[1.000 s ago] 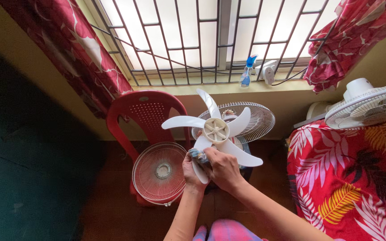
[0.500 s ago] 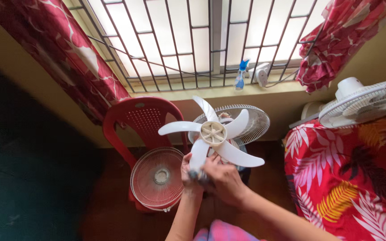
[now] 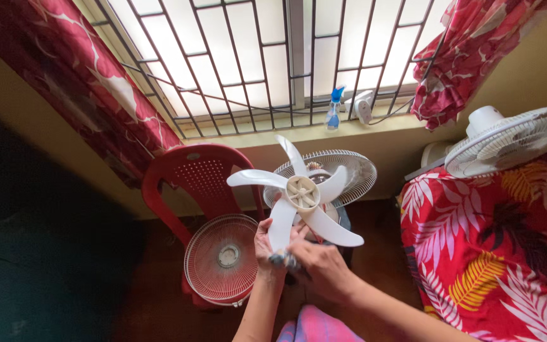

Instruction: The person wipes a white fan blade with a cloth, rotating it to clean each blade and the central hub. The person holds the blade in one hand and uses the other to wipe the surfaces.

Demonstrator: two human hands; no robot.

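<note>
Fingers of left hand and right hand clamped on white fan blade, a cloth wad pinched between; wiping seemingly underway. Beyond: front grille against red chair's front edge, rear guard. Windowsill: spray bottle.

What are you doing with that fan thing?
A person holds a white fan blade up in front of them with both hands. The left hand grips one of its lower blades, and the right hand presses a small greyish cloth against that blade. Behind it stands the fan's rear grille with the motor. The front grille leans on a red plastic chair. Another white fan sits to the right.
</note>
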